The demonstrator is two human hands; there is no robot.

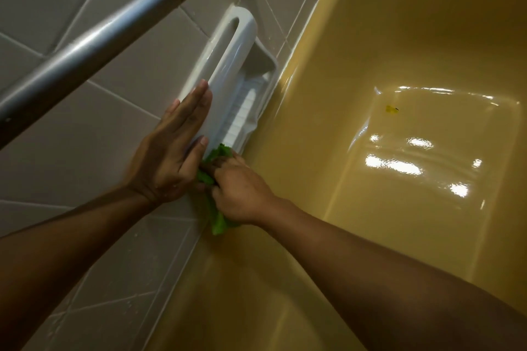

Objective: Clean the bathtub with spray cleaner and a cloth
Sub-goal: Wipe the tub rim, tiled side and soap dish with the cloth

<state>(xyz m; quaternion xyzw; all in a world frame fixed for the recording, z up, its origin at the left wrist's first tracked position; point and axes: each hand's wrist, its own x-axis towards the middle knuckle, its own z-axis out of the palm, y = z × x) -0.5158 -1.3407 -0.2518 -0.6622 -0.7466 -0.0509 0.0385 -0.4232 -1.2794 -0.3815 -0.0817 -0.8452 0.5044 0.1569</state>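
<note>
While my left hand [171, 157] lay flat, fingers straight, on the soap dish [228, 65], my right hand [242, 191] gripped the green cloth [218, 224] bunched at its lower end. Dish ran lengthwise up and away from the cloth, bathtub [399, 37] right alongside.

Left hand [171, 152], right hand [242, 194] and both forearms are bare.

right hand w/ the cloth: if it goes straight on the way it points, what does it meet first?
Likely the lower end of the white soap dish: the right hand grips the green cloth, whose tip looks to touch that corner. The left hand lies close beside that line; depth unclear.
</note>
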